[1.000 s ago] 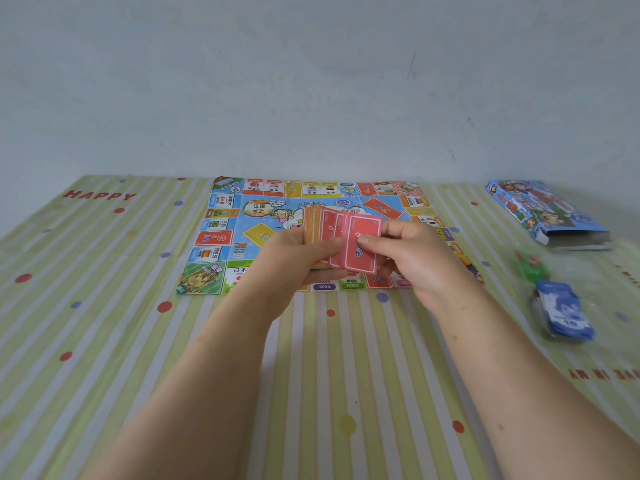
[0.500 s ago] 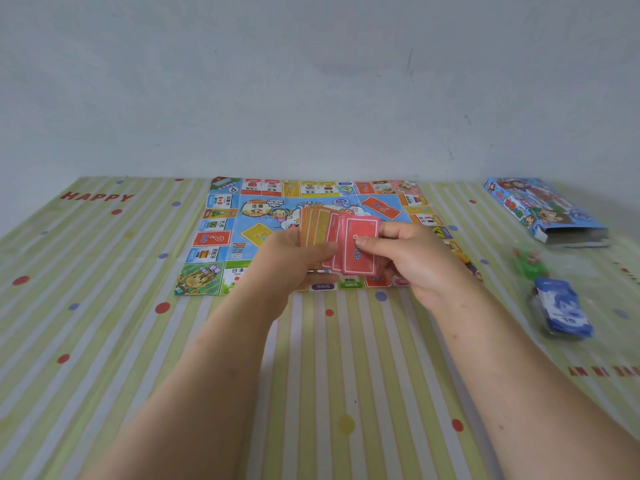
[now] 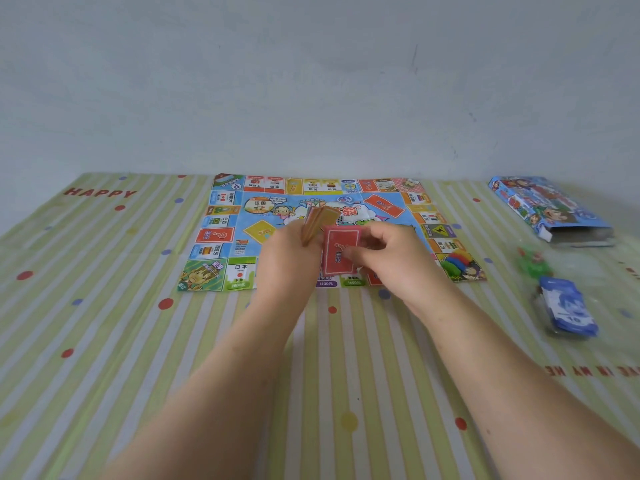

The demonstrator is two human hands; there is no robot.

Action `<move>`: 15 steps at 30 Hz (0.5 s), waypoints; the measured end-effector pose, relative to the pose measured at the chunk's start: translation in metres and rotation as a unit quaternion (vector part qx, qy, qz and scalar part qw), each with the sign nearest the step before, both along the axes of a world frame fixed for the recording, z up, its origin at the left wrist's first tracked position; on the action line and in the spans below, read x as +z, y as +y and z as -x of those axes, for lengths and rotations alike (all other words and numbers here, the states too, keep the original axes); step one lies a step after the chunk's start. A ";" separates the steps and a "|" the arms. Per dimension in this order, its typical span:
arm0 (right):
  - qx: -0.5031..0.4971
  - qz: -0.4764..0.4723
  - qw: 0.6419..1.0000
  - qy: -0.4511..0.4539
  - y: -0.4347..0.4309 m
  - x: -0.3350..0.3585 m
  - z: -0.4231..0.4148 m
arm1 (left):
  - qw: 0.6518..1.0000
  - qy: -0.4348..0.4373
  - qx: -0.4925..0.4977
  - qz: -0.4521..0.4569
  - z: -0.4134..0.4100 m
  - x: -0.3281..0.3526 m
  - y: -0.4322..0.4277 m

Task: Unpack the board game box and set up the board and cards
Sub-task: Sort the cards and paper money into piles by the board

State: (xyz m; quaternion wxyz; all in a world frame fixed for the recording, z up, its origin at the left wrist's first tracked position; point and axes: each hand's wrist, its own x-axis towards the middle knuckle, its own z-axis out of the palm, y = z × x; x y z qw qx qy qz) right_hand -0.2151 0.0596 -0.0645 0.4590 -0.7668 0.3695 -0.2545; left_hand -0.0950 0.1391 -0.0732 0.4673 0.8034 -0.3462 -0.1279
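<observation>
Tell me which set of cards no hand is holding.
The blue wrapped card pack on the striped tablecloth; the left hand grips the orange cards, the right hand pinches the red cards.

The tablecloth (image 3: 104, 341) is being seen in pale green and white stripes with red and blue dots. A red card (image 3: 341, 254) and orange cards (image 3: 320, 220) are being shown against the many-coloured board (image 3: 225, 251).

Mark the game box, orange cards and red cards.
game box (image 3: 543, 206): head view, printed top face.
orange cards (image 3: 322, 218): head view, fanned upper edges.
red cards (image 3: 335, 242): head view, front card's face.
</observation>
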 end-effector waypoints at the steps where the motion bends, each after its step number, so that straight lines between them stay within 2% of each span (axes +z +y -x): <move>1: -0.006 0.000 1.000 0.005 -0.001 -0.001 -0.001 | 1.000 0.002 -0.002 -0.002 0.000 -0.001 0.000; 15: -0.028 0.012 1.000 0.010 -0.001 -0.004 -0.004 | 1.000 0.009 -0.006 0.004 0.006 0.000 -0.001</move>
